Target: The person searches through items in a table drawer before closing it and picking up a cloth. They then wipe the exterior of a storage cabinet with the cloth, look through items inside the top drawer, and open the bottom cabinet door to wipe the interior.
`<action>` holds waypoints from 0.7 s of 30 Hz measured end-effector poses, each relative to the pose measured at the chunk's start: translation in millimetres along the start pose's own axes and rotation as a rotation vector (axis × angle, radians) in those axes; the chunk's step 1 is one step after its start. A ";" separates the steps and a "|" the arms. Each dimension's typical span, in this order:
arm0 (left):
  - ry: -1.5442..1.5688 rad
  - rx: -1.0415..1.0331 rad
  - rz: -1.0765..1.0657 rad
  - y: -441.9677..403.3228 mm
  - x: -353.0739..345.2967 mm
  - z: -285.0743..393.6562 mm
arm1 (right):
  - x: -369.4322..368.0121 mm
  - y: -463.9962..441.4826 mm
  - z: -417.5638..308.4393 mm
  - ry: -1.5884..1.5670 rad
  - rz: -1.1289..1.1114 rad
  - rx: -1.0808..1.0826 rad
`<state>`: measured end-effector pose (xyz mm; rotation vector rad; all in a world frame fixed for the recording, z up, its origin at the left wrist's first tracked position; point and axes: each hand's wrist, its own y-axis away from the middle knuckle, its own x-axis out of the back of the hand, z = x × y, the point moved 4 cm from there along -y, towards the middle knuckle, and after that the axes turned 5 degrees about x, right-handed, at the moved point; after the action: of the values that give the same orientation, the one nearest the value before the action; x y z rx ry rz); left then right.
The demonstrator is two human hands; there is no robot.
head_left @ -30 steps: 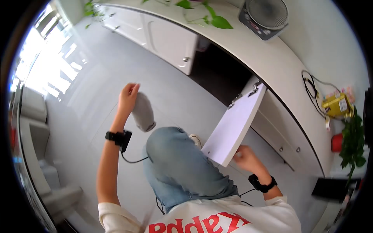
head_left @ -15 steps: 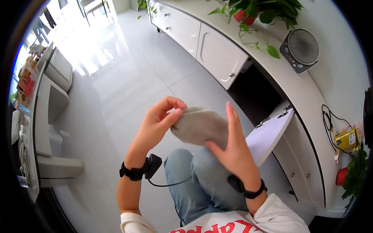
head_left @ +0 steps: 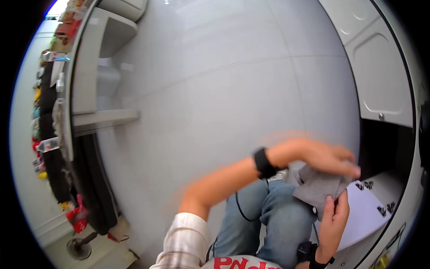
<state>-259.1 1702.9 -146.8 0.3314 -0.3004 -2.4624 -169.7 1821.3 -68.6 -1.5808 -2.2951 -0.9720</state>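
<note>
A soft grey piece of ribbed cloth (head_left: 320, 190) hangs bunched and folded above my knees; its exact kind I cannot make out. My left hand (head_left: 329, 159), slightly blurred, reaches across from the left with its fingers curled over the cloth's upper edge. Below it, my right hand (head_left: 333, 219) pinches the cloth's lower right side, thumb in front. Black bands with small devices sit on both wrists. Just right of my hands is an open white cabinet door (head_left: 360, 215) with metal hinges.
A dark cabinet opening (head_left: 380, 150) lies at the right, beside a closed white door (head_left: 380, 76). On the left stands a table (head_left: 85, 103) loaded with small items. Pale tiled floor (head_left: 215, 103) spreads between them. A red bag (head_left: 78, 215) hangs at lower left.
My view has turned so the cabinet sits farther right. Both hands and the cloth have moved right and down in view. The cloth, spread flat before, is now folded.
</note>
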 end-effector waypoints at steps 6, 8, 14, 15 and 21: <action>0.173 0.134 -0.269 -18.7 -31.8 6.6 | 21.9 -14.4 38.9 -0.377 0.206 -0.082; 0.141 0.148 -0.249 -7.0 -43.0 17.9 | 27.5 -16.7 47.4 -0.533 0.072 -0.203; -0.435 0.372 0.083 5.8 -89.0 11.0 | 36.1 8.2 88.1 -0.278 -0.210 -0.087; -0.410 0.395 0.093 4.4 -89.2 23.1 | 33.4 14.9 96.7 -0.335 -0.163 -0.133; -0.313 0.439 -0.148 -27.8 -75.6 82.7 | 55.9 39.4 57.5 -0.528 0.309 -0.329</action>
<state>-241.7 1782.0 -64.7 0.1492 -0.9885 -2.5749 -146.1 1907.5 -68.9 -2.4972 -2.1509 -0.9759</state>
